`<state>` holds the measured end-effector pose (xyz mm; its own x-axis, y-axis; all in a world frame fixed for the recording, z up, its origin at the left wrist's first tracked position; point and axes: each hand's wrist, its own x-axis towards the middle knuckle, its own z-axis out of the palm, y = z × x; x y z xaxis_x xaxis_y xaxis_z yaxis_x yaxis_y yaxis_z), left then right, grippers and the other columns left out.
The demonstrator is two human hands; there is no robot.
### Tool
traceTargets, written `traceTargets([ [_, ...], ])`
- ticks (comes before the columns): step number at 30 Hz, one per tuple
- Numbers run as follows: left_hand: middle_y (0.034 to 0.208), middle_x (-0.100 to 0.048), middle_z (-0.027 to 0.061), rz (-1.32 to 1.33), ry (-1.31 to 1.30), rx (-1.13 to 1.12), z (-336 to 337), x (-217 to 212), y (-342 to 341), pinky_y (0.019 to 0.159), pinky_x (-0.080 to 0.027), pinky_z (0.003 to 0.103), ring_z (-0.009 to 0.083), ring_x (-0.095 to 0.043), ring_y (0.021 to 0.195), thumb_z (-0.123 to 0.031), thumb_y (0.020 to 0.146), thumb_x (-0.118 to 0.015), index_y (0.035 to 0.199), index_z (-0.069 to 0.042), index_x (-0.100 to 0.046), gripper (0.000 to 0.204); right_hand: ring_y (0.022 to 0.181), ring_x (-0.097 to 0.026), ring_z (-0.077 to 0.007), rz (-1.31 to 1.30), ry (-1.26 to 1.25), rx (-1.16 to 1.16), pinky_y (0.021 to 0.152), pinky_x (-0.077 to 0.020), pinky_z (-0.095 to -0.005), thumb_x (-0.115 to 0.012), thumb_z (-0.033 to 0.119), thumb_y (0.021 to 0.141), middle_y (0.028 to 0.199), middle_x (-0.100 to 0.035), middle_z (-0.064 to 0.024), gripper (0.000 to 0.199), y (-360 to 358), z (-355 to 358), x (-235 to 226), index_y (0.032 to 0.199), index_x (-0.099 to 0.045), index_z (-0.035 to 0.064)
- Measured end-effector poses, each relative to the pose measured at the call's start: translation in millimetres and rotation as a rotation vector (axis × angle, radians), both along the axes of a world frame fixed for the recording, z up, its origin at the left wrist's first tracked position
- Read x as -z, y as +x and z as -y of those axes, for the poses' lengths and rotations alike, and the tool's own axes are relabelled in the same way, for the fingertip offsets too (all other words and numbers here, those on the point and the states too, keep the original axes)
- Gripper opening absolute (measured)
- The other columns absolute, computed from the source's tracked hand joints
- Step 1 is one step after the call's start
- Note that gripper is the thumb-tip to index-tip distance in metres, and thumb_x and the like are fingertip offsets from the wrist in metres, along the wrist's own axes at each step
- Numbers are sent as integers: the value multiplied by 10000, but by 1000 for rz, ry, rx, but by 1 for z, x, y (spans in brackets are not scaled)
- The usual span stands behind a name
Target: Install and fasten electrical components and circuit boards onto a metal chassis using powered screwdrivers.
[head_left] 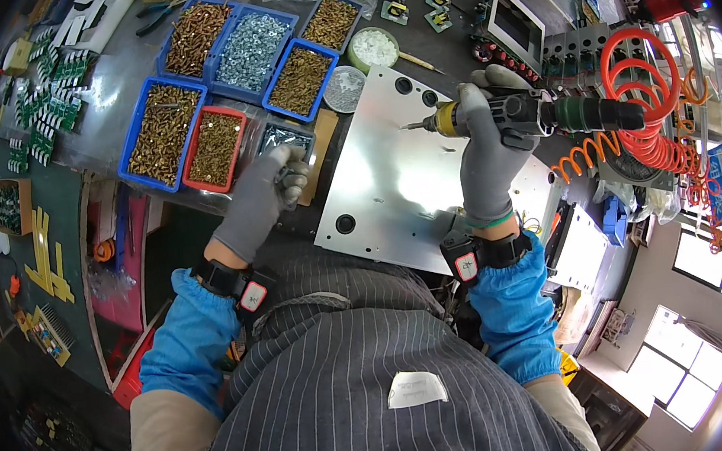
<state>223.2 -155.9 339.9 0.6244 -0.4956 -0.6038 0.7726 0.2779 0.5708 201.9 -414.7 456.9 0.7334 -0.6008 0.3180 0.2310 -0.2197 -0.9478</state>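
Observation:
My right hand [484, 148], in a grey glove, is wrapped round a black and yellow power screwdriver [524, 114]. The tool lies level above a shiny metal panel [390, 162], its thin bit pointing left. The panel has round black-rimmed holes along its edges. My left hand [266, 191], also gloved in grey, is closed with its fingers curled, beside a small blue bin [286, 137] of silvery parts. Whatever may be between those fingers is hidden.
Blue bins [163, 136] and a red bin [214, 148] of screws stand at the left. A green bowl [373, 49] of white pieces sits behind the panel. Green circuit boards [54, 107] lie far left. Red coiled hose [650, 111] hangs at the right.

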Motion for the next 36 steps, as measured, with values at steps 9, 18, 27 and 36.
traceTargets([
  [9,1066,-629,95,-12,51,-117,-34,43,24,929,-542,323,189,-631,1028,-322,1051,-495,1178,11,-581,367,851,-664,-129,-24,-43,-55,768,-559,-271,-712,-50,825,976,-681,-112,341,7,-4,4,1142,-588,-27],
  [18,1236,-578,146,-15,7,31,-32,41,27,999,-516,380,256,-594,1126,-306,1041,-513,1289,51,-515,434,837,-660,-126,-71,0,-90,760,-555,-260,-707,-55,827,964,-674,-102,336,8,-2,5,1140,-585,-28],
  [27,1268,-621,82,118,307,257,-34,9,27,821,-550,340,202,-650,1053,-381,1025,-455,1443,-82,-467,514,911,-636,-122,-30,40,-32,810,-547,-283,-698,-39,848,1037,-652,-98,363,-18,3,-41,1184,-566,-12],
  [36,988,-641,61,598,347,184,23,-30,13,774,-500,260,114,-619,841,-170,998,-487,1219,-6,-630,310,929,-651,-165,50,-122,140,832,-554,-307,-705,-20,852,1112,-637,-133,355,-95,109,-145,1163,-540,27],
])
